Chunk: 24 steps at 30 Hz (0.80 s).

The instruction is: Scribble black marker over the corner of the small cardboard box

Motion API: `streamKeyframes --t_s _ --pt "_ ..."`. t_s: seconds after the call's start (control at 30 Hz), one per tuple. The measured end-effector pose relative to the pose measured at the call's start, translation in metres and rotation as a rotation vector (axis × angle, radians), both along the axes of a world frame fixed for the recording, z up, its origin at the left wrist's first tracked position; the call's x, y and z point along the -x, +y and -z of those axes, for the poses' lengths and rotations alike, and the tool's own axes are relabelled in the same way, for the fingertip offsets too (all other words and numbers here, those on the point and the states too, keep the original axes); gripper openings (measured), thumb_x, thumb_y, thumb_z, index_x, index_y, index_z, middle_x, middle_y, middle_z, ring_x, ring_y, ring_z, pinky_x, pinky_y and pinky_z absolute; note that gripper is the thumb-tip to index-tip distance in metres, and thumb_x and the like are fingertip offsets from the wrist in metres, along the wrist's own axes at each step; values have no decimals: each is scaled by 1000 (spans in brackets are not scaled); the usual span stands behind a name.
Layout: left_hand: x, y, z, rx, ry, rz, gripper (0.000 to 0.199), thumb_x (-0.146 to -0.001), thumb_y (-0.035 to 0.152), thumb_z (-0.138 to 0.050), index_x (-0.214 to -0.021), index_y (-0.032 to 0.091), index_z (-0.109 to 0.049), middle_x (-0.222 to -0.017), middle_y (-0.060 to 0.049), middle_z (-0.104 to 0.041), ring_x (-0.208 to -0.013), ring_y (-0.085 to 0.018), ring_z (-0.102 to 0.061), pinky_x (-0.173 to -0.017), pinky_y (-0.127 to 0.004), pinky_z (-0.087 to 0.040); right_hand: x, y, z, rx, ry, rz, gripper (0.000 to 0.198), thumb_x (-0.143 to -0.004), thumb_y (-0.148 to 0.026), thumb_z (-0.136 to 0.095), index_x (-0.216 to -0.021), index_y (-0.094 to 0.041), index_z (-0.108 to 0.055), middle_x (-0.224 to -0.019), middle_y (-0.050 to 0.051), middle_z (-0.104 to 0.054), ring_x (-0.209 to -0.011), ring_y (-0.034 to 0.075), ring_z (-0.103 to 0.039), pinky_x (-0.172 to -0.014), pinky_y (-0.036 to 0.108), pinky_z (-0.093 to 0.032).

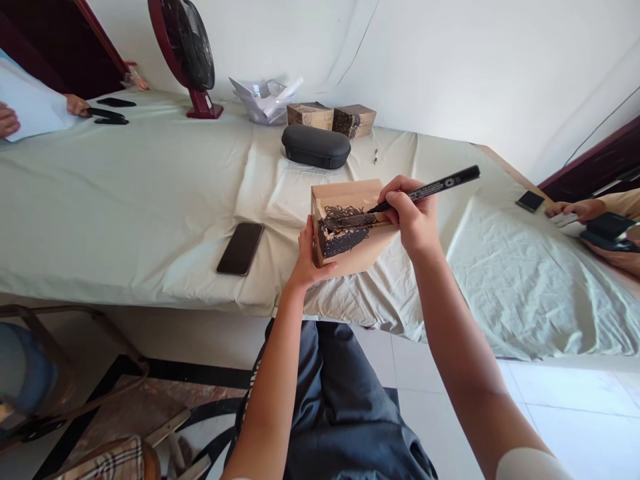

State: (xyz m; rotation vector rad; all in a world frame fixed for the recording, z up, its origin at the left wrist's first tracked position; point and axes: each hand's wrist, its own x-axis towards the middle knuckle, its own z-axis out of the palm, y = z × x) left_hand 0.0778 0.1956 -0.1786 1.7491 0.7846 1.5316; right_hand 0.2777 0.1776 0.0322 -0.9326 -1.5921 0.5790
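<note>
at the far left a co-worker's hand [79, 105] rests by a white sheet [30, 100] and some dark items [111, 116] on the cloth-covered table [150, 193], well apart from your work and no hazard to it. next along, a phone [241, 248] lies face up on the cloth near the front edge; the cloth is loose and creased, so any drag on it could, in my judgement, carry the phone off the table. your left hand [306, 257] is closed around the lower left corner of the cardboard box [350, 223], fingers behind it and thumb on the blackened end face, with the box tilted on the table edge just above your lap. that grip covers one corner only, so pressure from the pen may pivot the box or tip it forward. the thumb sits on inked card, and if the ink is wet it will smear and mark the skin. your right hand [413, 217] is closed in a writing grip on the black marker [430, 188], its tip touching the scribbled patch on the box's top face. the box is hollow, so hard strokes may dent the panel or skid the tip onto the cloth below. behind, a fan [187, 47], a dark case [316, 147] and two other boxes [331, 119] stand clear. at the far right another person's hand [575, 210] lies near a small dark device [530, 201], well apart from your elbow.
</note>
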Motion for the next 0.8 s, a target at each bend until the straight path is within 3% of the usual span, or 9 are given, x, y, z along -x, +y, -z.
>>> streamKeyframes --t_s 0.2,0.43,0.53,0.63,0.8 --pt "-3 -19 -11 -180 29 -197 132 -71 74 -88 -174 32 -16 -151 -16 -34 -149 -42 -35 -130 -59 -28 -7 -11 -3 20 -31 0 21 -85 -34 -63 -67 -23 -61 -52 -4 -40 -45 11 -32 -47 27 -23" --pt "-11 -44 -31 -135 87 -399 133 -64 69 -92 -172 29 -25 -147 -16 -34 -146 -44 -34 -126 -60 -33 -2 -49 -8 -162 -71 54 13 -88 -35 -67 -81 -24 -65 -63 -2 -54 -53 14 -43 -53 29 -32" --pt "-14 -54 -49 -108 173 -523 132 -59 61 -97 -170 29 -32 -144 -17 -37 -139 -46 -39 -123 -64 -32 6 -68 -11 -258 -203 10 5 -84 -27 -67 -83 -26 -63 -70 -1 -61 -56 15 -48 -55 32 -38" --pt "-18 -65 -67 -85 244 -613 129 -58 53 -98 -168 28 -36 -142 -18 -38 -134 -49 -41 -122 -68 -28 13 -75 -13 -376 -437 -46 8 -81 -21 -65 -79 -26 -59 -67 -2 -61 -58 17 -51 -60 34 -42" --pt "-21 -74 -80 -77 306 -630 124 -61 49 -96 -168 28 -37 -143 -20 -37 -134 -51 -42 -117 -72 -30 17 -70 -15 -415 -576 10 11 -85 -20 -62 -80 -26 -55 -65 -3 -59 -57 16 -49 -66 35 -46"
